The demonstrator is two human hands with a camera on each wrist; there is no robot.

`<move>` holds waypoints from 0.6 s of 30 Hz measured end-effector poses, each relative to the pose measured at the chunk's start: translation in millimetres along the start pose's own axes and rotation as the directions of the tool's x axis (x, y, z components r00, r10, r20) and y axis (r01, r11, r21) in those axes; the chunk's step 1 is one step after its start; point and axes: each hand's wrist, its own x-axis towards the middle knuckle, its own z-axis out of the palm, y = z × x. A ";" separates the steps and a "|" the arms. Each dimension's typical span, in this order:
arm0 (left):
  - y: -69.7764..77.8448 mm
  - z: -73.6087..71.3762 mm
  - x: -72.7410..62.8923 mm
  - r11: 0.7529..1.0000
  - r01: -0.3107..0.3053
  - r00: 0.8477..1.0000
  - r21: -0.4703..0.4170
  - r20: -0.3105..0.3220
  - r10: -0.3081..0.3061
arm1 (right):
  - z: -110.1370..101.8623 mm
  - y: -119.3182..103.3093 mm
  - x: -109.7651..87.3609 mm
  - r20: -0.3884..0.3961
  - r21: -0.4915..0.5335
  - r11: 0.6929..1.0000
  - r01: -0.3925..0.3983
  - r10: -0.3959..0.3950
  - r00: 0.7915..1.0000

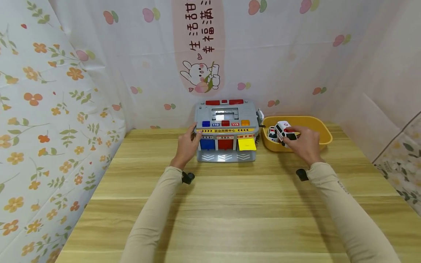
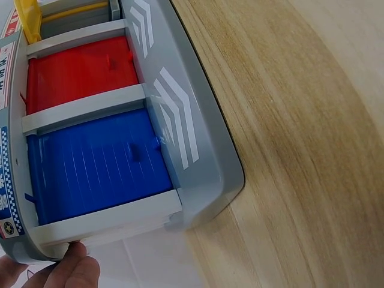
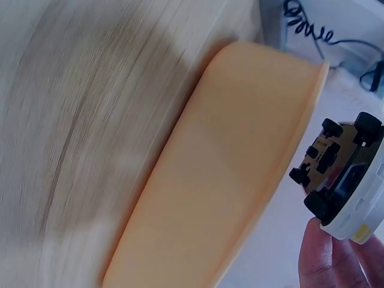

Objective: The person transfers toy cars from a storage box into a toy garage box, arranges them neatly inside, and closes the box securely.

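Observation:
A grey toy garage (image 1: 210, 158) with red lights on top stands against the back curtain. Its blue door (image 2: 99, 168) and red door (image 2: 78, 75) are down, while the yellow door (image 1: 246, 144) is swung up and out. My left hand (image 1: 187, 149) grips the garage's left side at the roof edge, fingers tucked under it in the left wrist view. With my right hand (image 1: 306, 141) I pinch a white toy ambulance (image 1: 283, 128), tilted over the yellow bin (image 1: 325, 133). Its black wheels (image 3: 317, 205) face the right wrist camera. Another white toy car (image 1: 272, 134) is in the bin beside it.
A wooden table (image 1: 230, 212) carries the garage and the bin, which stand close side by side. A grey and white part (image 1: 260, 116) sticks out from the garage's right side. Patterned curtains (image 1: 138, 54) hang behind and at the sides.

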 end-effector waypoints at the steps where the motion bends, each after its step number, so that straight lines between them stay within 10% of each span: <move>1: 0.1 -0.3 0.3 1.000 -0.002 1.000 0.000 -0.001 0.002 | 0.6 -2.0 -1.0 -0.008 0.004 1.000 0.010 -0.010 1.000; 18: 0.1 -0.3 0.9 1.000 0.002 1.000 0.015 0.003 -0.002 | 11.6 -18.3 -21.8 -0.015 0.001 0.997 0.083 -0.083 0.996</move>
